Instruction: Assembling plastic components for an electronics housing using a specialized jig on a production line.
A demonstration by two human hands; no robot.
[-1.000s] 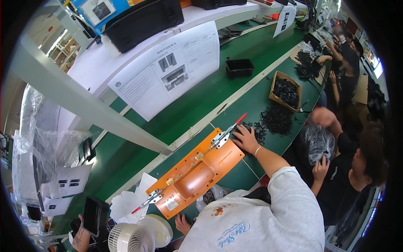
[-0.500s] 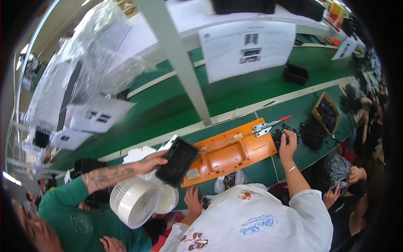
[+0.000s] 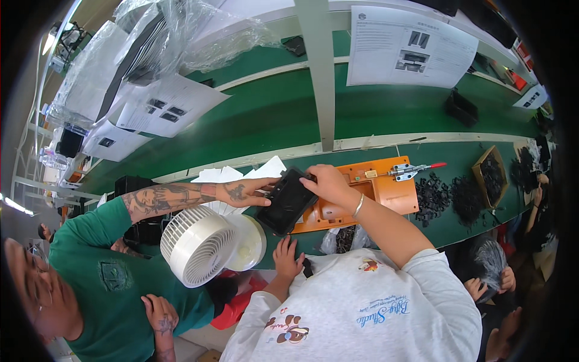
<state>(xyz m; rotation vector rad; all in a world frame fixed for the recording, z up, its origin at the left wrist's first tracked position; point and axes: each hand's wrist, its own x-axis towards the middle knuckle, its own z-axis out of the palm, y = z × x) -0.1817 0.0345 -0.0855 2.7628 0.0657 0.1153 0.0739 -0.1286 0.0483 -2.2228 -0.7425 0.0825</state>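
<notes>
A black rectangular plastic tray [image 3: 287, 204] is held up, tilted, over the left end of an orange fixture [image 3: 395, 196]. My right hand [image 3: 330, 183], with a bracelet on its wrist, is closed on the tray's upper right corner. A co-worker's hand [image 3: 246, 192], reaching in from the left, grips its other side. My left hand [image 3: 287, 258] rests at the bench's near edge below the tray, fingers apart; nothing shows in it. A toggle clamp [image 3: 403, 172] with a red handle tops the fixture's right end.
A white fan [image 3: 199, 244] stands left of my left hand. Small black parts [image 3: 432, 196] lie in piles right of the fixture, beside a box [image 3: 491, 175] of them. A clear bag [image 3: 345, 239] of dark parts sits in front. A post [image 3: 321, 90] rises behind the bench.
My right hand has left the pile of black parts and taken hold of the tray. The co-worker still holds the tray. My view has shifted, moving the bench within the picture.
</notes>
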